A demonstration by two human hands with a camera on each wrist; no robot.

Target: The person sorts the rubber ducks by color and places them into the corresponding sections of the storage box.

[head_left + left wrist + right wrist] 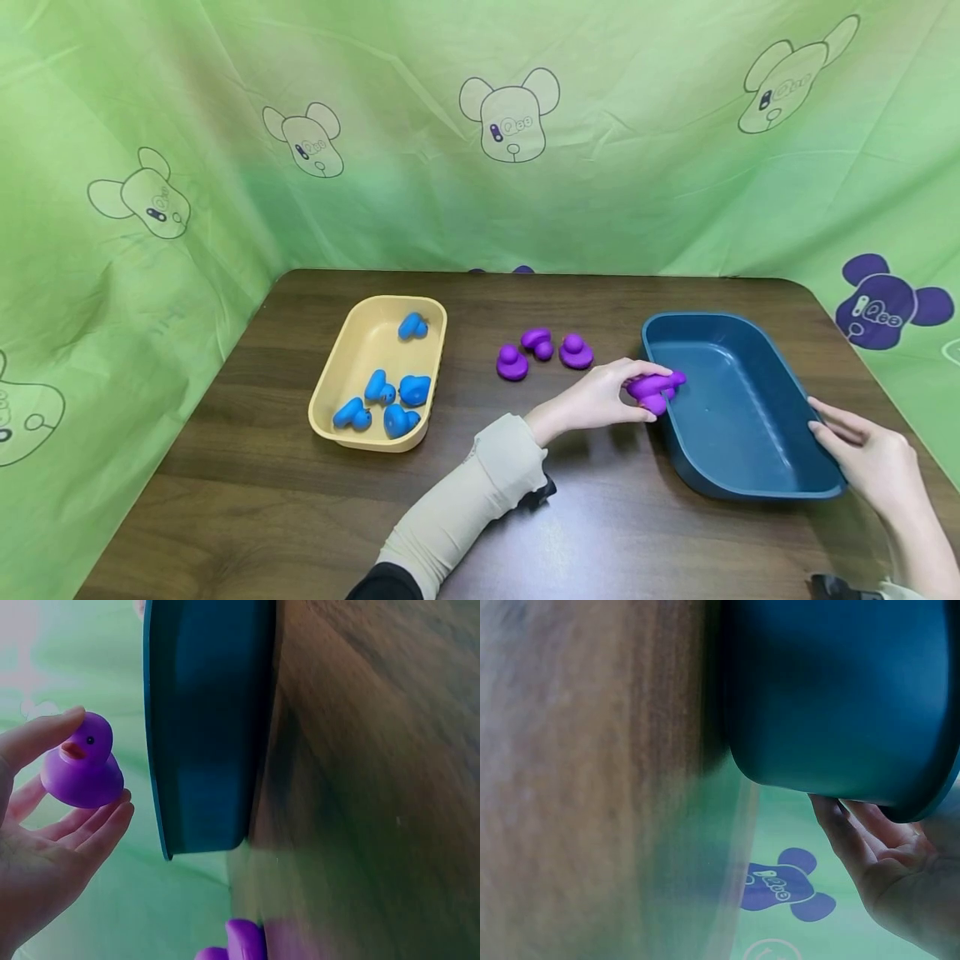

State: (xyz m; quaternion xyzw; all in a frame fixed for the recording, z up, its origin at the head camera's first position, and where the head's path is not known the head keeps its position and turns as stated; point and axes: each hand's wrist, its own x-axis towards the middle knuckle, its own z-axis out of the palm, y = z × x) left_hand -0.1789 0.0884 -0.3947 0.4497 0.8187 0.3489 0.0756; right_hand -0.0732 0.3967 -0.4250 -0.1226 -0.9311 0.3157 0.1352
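The fingers (90,829) of the left hand (600,398) are pinching a purple duck (81,766) between thumb and fingertips, right at the near-left rim of the blue tub (738,408). Only the left wrist view is showing the duck's beak and eye. The right hand (870,454) is resting straight-fingered against the tub's right rim. Three more ducks (543,352) are sitting on the table (600,517), near the tub's left side.
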